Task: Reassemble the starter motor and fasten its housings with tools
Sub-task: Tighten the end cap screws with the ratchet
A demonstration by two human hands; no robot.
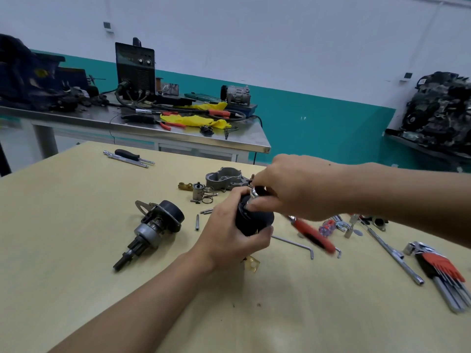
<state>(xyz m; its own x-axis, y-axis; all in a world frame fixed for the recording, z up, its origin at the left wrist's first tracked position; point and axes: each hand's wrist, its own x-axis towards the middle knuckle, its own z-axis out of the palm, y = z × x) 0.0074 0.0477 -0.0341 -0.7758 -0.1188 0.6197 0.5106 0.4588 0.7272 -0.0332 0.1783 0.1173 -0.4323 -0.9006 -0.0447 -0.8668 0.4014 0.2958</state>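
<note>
My left hand (230,235) grips a black cylindrical motor housing (252,220) above the table, held roughly upright. My right hand (288,187) is at the housing's top end and holds a ratchet wrench; its red and black handle (313,235) sticks out below the hand, and the head is hidden under my fingers. On the table to the left lies the armature and gear assembly (153,228) with its black end and pinion shaft. A grey cast end housing (224,178) sits behind my hands, next to a small solenoid plunger (198,191), springs and bolts.
A hex key set (443,273), a long extension bar (392,253), an L-shaped key (295,243) and sockets lie on the right of the wooden table (102,250). A screwdriver (130,155) lies far left. A steel bench (178,131) with a welder stands behind.
</note>
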